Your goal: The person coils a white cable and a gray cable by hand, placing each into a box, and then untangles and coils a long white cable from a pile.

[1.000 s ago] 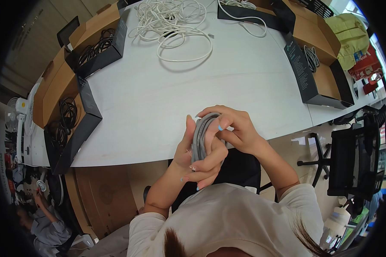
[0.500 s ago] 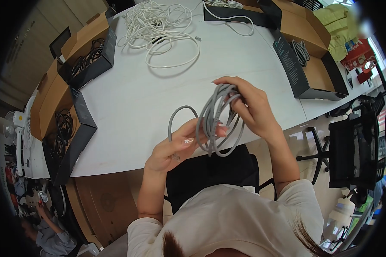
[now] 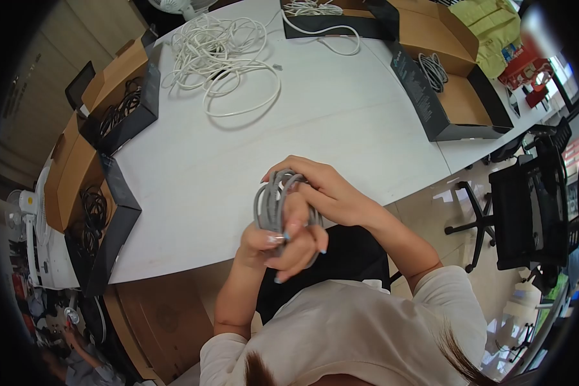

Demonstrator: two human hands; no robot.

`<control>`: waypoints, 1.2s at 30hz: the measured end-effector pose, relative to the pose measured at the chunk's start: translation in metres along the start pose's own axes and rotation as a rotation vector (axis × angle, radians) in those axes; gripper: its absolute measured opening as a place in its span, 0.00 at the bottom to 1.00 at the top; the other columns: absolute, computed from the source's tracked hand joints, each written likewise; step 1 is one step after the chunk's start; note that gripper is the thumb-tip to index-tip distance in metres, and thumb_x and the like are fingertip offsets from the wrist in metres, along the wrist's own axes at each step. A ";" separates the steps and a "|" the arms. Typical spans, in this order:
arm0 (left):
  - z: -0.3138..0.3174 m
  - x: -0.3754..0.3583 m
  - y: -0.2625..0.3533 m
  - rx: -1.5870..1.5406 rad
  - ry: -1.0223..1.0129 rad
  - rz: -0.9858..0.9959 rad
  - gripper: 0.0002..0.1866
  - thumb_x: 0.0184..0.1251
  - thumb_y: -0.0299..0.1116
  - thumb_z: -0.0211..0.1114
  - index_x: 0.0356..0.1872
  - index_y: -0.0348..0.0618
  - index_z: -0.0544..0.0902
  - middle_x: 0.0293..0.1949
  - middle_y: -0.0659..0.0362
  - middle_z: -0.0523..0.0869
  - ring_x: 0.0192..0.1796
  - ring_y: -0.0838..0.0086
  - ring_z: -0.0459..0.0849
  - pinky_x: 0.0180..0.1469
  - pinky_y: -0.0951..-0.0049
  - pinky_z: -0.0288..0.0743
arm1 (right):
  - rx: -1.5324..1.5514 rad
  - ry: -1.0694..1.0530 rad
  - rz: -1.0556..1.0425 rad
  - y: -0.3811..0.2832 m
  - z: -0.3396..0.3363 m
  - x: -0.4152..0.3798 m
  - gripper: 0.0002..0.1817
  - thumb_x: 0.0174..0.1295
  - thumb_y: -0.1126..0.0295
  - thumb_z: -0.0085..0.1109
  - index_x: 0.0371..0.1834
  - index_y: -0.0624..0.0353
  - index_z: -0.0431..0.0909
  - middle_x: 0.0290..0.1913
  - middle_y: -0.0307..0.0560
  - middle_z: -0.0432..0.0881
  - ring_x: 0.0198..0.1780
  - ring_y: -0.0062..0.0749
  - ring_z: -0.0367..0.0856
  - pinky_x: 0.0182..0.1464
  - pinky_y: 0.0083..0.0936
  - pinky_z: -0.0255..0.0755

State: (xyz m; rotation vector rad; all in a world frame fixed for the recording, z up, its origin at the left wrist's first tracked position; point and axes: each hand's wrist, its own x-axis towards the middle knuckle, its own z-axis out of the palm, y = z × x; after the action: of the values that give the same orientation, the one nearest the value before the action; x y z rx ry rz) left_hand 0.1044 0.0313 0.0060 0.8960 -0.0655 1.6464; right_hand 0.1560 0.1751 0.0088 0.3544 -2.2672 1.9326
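Observation:
A coiled grey cable (image 3: 273,204) is between my two hands, above the near edge of the white table (image 3: 193,174). My left hand (image 3: 283,243) reaches through and around the lower part of the loops, its fingers bent around them. At the upper side of the coil, my right hand (image 3: 318,188) is closed on the loops. Parts of the coil are hidden behind the fingers. The loose end of the cable cannot be made out.
A tangled white cable (image 3: 241,65) lies at the back of the table. Open boxes with black cables (image 3: 123,106) (image 3: 94,215) stand at the left. Boxes with a white cable (image 3: 312,8) and a grey cable (image 3: 433,72) stand at the back and right. A black chair (image 3: 524,215) is at the right.
Both hands have drawn closer together, my right hand moving left and down with the coil. The loops are more bunched, and the loose loop at the left no longer sticks out. The view has shifted slightly.

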 end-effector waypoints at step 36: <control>-0.019 0.008 -0.031 1.343 0.714 -0.272 0.13 0.62 0.24 0.55 0.48 0.34 0.76 0.36 0.53 0.86 0.44 0.70 0.82 0.55 0.69 0.69 | -0.179 0.855 0.787 0.001 -0.415 -0.151 0.11 0.68 0.67 0.49 0.40 0.65 0.73 0.26 0.36 0.73 0.25 0.18 0.73 0.31 0.19 0.76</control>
State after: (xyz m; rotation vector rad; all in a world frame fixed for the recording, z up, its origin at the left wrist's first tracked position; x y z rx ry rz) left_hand 0.1210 0.0563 -0.0154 1.0956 1.7300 1.5382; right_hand 0.2826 0.5969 0.0365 -1.2955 -2.0200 1.5794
